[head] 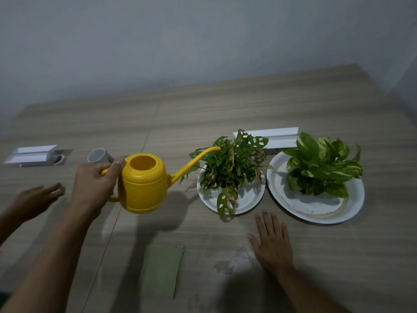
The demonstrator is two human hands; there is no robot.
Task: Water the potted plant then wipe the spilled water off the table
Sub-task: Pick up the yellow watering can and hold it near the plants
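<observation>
Two bare hands are seen: the left hand (94,184) and the right hand (273,249). Both arms are bare all the way to the picture's bottom edge. Short, neatly cut nails are seen on the right hand's fingers (274,222) and on the left thumb.

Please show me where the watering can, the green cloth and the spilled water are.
watering can (143,190): head view, on its yellow body.
green cloth (161,271): head view, on its middle.
spilled water (237,260): head view, on the puddle.
</observation>
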